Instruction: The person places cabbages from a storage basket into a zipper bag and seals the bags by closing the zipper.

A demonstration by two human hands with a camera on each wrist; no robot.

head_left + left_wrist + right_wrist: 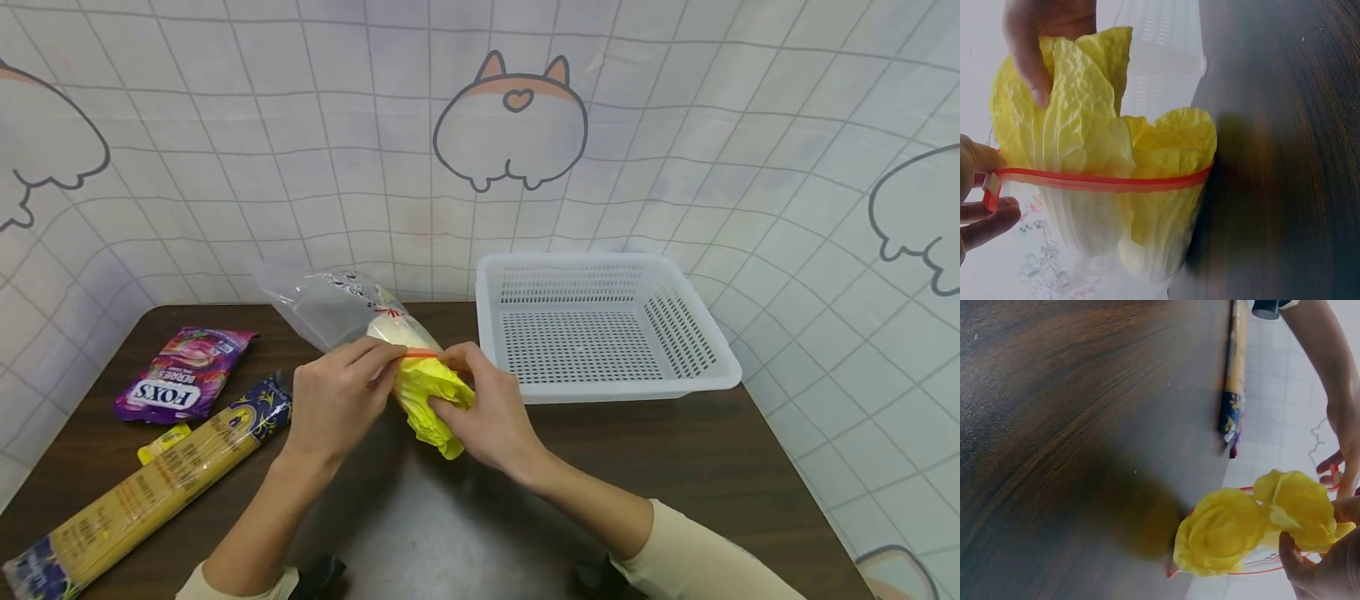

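A clear zip bag (311,308) with a red zip edge and printed marks lies tilted over the table, its mouth toward me. Inside are two napa cabbages (1085,119), yellow leafy tops sticking out past the red edge (1110,183), white stems within. My left hand (337,398) pinches one end of that edge by thumb and fingers. With my right hand (491,408) I grip the leafy top of one cabbage, thumb on the near side. The other cabbage (1219,534) sits beside it, untouched. The stem ends are partly hidden by the print.
A white perforated basket (607,392) stands at the back right. On the left lie a purple candy bag (183,375), a small yellow packet (163,443) and a long pack of noodles (157,492). A patterned cloth wall (360,167) rises behind the dark table (645,458).
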